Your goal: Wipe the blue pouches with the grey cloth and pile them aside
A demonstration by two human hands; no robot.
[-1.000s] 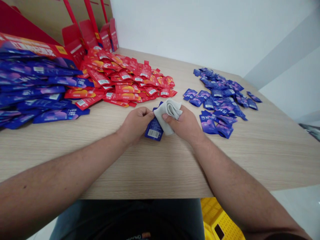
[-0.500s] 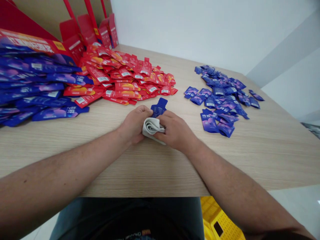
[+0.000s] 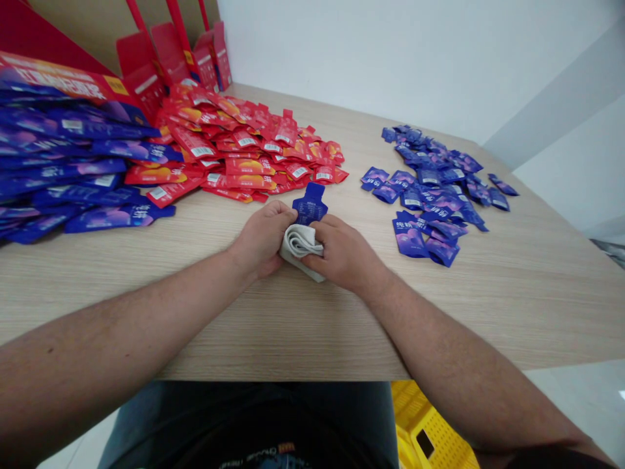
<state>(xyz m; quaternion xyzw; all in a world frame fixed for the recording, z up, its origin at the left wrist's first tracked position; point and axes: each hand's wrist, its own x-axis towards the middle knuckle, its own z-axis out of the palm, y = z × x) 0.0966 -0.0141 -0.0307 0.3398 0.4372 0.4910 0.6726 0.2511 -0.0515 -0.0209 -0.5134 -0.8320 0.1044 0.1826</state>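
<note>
Between my hands, above the near part of the table, is a blue sachet (image 3: 310,205) with its narrow tab pointing away from me. My left hand (image 3: 266,238) pinches the sachet's left edge with thumb and finger. A folded whitish cloth (image 3: 299,242) lies against the sachet's lower end. My right hand (image 3: 344,251) is closed around the cloth's right side, its thumb close to the sachet. The sachet's lower part is hidden behind the cloth, and the fingers beneath are out of sight.
Blue sachets (image 3: 83,169) are heaped at the left, beside a pile of red sachets (image 3: 244,146). Another group of blue sachets (image 3: 434,189) lies at the right. Red boxes (image 3: 141,68) stand at the back left. Below the table edge (image 3: 283,371) is a yellow crate (image 3: 439,436).
The blue sachet sits slightly higher and shows more of its printed face above the cloth. Both hands keep nearly the same place and hold.
</note>
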